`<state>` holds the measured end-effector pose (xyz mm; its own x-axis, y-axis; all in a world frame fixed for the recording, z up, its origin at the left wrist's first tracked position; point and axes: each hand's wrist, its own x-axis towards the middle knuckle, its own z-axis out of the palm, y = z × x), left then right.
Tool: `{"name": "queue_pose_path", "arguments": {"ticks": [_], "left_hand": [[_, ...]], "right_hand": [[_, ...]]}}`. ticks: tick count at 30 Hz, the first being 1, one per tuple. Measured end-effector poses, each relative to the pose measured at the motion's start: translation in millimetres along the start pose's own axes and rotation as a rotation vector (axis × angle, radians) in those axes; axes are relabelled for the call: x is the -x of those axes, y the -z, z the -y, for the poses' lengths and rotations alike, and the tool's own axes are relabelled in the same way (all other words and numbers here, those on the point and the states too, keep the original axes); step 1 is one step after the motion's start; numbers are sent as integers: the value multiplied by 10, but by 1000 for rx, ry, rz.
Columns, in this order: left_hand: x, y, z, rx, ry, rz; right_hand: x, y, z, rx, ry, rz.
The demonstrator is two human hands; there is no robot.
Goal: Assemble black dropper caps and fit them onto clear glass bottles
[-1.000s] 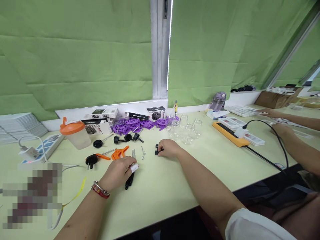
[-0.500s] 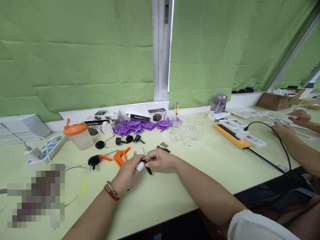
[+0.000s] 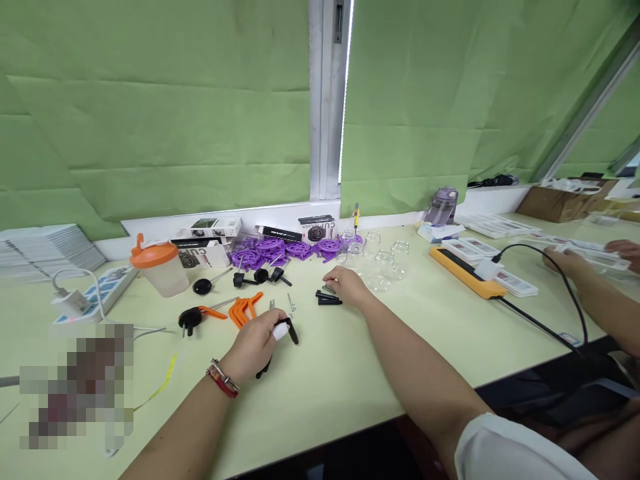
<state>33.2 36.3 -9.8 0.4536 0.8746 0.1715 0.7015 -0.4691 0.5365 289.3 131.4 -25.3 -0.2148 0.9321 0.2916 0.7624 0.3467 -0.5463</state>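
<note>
Left hand point(image 3: 256, 343), just right of orange handles point(image 3: 243, 311): closed on black piece point(image 3: 293, 332), apparently steadying it. Right hand point(image 3: 347, 287) farther right, fingers nearly pinched at springs point(image 3: 329, 289); cannot tell if any gripped. Black parts point(image 3: 328, 300), same side, probably grouped for reach.

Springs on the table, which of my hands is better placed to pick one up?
Probably your right hand: it reaches to the springs, though I can't tell whether it has gripped one. Your left hand is farther off and holds a black part.
</note>
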Motion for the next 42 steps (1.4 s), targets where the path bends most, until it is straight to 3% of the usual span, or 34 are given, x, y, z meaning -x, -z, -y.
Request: {"name": "queue_pose_path", "arguments": {"ticks": [3, 7, 24, 35, 39, 42], "left_hand": [[3, 19, 8, -13, -6, 6], [1, 25, 9, 23, -9, 11], [-19, -42, 47, 95, -33, 19], [-6, -32, -22, 138, 30, 26], [-4, -29, -29, 178, 49, 23], [-2, -33, -21, 206, 63, 32]], "right_hand": [[-96, -39, -162, 147, -33, 49], [-156, -140, -172, 247, -18, 117], [-174, -178, -151, 302, -18, 166], [-157, -159, -125, 294, 23, 163], [-118, -89, -54, 273, 27, 111], [-15, -24, 91, 127, 74, 31]]}}
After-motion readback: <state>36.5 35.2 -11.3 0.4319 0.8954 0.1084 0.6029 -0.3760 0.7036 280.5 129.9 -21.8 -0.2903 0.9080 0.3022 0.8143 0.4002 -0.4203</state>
